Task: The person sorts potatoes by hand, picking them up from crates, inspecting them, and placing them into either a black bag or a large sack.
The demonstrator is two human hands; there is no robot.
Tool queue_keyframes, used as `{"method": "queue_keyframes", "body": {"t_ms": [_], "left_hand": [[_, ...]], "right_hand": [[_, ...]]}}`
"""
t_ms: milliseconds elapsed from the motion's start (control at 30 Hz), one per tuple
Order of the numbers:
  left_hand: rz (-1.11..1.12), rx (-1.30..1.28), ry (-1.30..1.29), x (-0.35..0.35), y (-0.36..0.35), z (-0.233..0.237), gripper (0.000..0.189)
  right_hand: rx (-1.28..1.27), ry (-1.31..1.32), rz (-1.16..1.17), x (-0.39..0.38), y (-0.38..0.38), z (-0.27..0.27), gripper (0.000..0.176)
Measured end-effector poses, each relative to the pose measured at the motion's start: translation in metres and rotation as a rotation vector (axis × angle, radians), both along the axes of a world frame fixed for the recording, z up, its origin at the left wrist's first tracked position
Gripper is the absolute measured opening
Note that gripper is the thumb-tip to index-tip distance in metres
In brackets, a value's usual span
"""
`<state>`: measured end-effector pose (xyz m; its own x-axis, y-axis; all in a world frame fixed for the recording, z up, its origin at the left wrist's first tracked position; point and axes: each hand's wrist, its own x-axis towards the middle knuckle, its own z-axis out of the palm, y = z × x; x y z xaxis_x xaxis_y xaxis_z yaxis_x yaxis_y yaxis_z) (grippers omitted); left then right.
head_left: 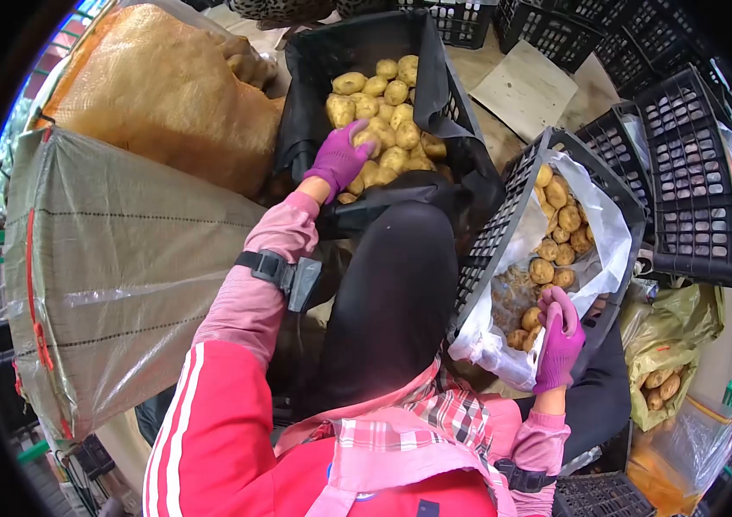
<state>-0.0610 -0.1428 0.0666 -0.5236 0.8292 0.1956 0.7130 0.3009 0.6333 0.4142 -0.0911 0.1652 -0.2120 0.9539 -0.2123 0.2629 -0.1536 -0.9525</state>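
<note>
My left hand (340,157), in a purple glove, reaches into a black crate (314,77) lined with dark plastic and rests on the potatoes (387,108) heaped there, fingers curled around one. My right hand (560,340), also in a purple glove, grips the near edge of the white plastic liner (616,241) of a second black crate (504,233), which holds more potatoes (556,233). My black-trousered knee lies between the two crates.
A large woven sack (159,86) and a grey-green bag (116,258) stand at the left. Stacked black crates (694,164) fill the right. A yellowish bag with potatoes (663,379) lies at lower right. Cardboard (525,86) lies on the floor behind.
</note>
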Motion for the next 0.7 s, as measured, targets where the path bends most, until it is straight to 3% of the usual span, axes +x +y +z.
{"method": "queue_keyframes", "body": {"t_ms": [67, 133, 167, 200, 267, 333, 400, 467, 500, 533, 700], "left_hand": [[-0.022, -0.013, 0.305, -0.007, -0.004, -0.039, 0.042], [0.080, -0.528, 0.096, -0.013, 0.003, -0.042, 0.039], [0.081, -0.342, 0.073, -0.006, 0.005, -0.032, 0.036], [0.086, -0.160, 0.042, 0.011, 0.009, -0.009, 0.033], [0.013, 0.093, -0.425, 0.071, 0.030, 0.088, 0.029], [-0.105, 0.260, -0.404, 0.130, 0.039, 0.153, 0.029], [-0.202, 0.424, -0.671, 0.187, 0.043, 0.170, 0.031], [-0.332, 0.379, -0.581, 0.221, 0.045, 0.151, 0.032], [-0.292, 0.334, -0.802, 0.239, 0.045, 0.134, 0.033], [-0.235, 0.196, -0.962, 0.246, 0.047, 0.124, 0.033], [-0.247, 0.087, -1.021, 0.234, 0.062, 0.107, 0.032]], "right_hand": [[-0.022, -0.044, 0.012, -0.002, 0.002, -0.003, 0.029], [0.086, -0.107, 0.098, 0.000, 0.012, -0.012, 0.026], [0.147, -0.209, 0.168, 0.006, 0.023, -0.018, 0.024], [0.018, -0.203, 0.186, 0.008, 0.034, -0.020, 0.025], [0.095, -0.399, 0.286, 0.016, 0.059, -0.054, 0.032], [-0.039, -0.561, 0.441, 0.013, 0.080, -0.094, 0.041], [-0.139, -0.680, 0.634, 0.004, 0.090, -0.147, 0.049], [-0.315, -0.768, 0.872, -0.016, 0.085, -0.179, 0.055], [-0.398, -0.801, 1.002, -0.027, 0.077, -0.189, 0.056], [-0.439, -0.807, 1.019, -0.038, 0.064, -0.197, 0.055], [-0.697, -0.767, 1.194, -0.048, 0.046, -0.207, 0.047]]}}
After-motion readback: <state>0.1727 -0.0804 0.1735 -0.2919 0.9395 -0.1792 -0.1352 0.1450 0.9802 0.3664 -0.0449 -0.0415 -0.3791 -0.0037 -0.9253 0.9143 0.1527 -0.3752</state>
